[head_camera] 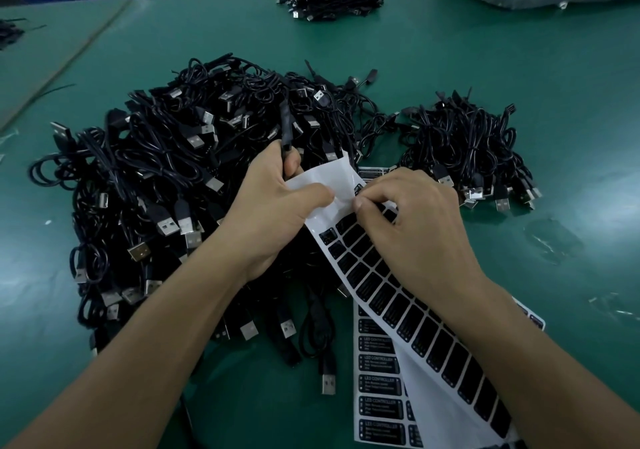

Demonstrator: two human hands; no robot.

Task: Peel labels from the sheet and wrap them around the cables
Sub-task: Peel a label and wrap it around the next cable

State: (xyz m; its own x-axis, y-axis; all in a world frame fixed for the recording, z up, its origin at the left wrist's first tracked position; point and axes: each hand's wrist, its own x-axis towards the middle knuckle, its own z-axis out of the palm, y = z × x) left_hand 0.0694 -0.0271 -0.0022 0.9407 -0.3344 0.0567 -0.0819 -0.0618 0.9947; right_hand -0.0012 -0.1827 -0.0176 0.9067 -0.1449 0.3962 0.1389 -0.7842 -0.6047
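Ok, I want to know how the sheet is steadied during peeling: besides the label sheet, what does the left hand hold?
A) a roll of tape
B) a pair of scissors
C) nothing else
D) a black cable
D: a black cable sticks up out of the curled fingers of the left hand, while its thumb presses the white end of the label sheet.

Kinda dim, flat light from above, cool tint. Sheen on the green desk (554,68) and glossy label sheet (433,338). Wide-angle bends the edges, the cable pile (156,171) looks murky, far corners go soft.
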